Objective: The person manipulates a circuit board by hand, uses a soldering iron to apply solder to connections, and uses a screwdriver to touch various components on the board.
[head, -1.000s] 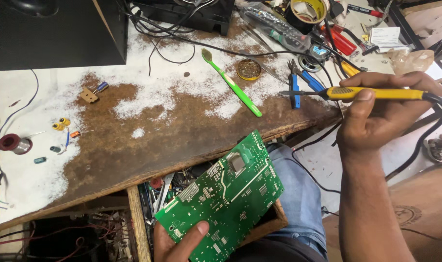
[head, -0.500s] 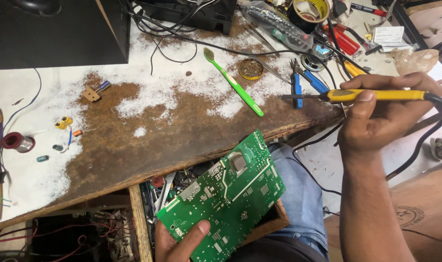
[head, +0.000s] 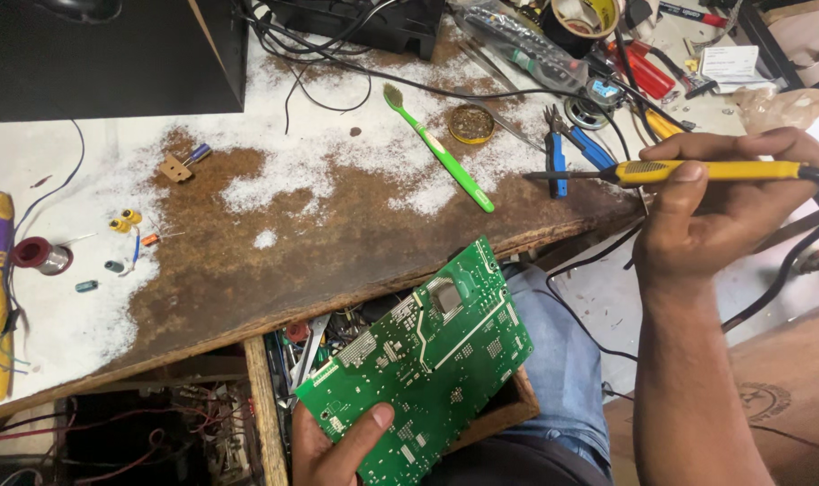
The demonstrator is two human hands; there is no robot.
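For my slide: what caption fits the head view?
Left hand holds a green circuit board; right hand holds a yellow soldering iron.

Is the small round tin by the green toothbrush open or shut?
Open. The round tin has no lid on, and its brownish inside shows, beside the green toothbrush.

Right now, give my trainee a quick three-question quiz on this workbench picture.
1. True or false: the right hand holds a yellow-handled soldering iron.
2. What does the left hand grip? A) the green circuit board B) the green toothbrush C) the blue-handled pliers
3. Fill in: the soldering iron's tip points toward the ____-handled pliers on the worn wooden bench.

Key: 1 true. 2 A. 3 blue.
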